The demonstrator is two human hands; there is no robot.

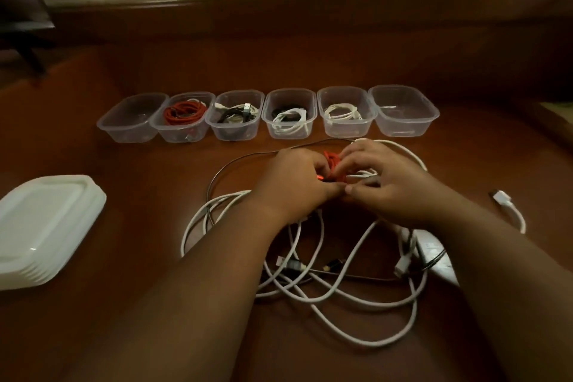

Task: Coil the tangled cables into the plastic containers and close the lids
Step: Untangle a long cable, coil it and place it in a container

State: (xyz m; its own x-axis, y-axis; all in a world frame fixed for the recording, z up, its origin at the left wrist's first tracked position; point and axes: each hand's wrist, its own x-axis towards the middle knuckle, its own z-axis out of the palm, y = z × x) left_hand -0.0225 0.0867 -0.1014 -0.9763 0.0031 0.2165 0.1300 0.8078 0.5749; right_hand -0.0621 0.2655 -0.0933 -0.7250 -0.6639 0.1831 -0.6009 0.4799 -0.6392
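Observation:
Several clear plastic containers stand in a row across the brown table. The leftmost container (131, 119) and the rightmost container (404, 112) hold no cable; the ones between hold coiled cables, among them a red coil (184, 113). In front of the row, my left hand (297, 184) and my right hand (390, 186) meet over a small red cable (333, 164), both gripping it with curled fingers. Beneath and around my forearms lies a tangle of white cables (325, 291) with a thin dark cable (223, 170) looping off to the left.
A stack of white lids (46, 226) sits at the left edge of the table. A loose white cable with a plug (508, 205) lies to the right. A dark chair (18, 9) stands at the far left, beyond the table.

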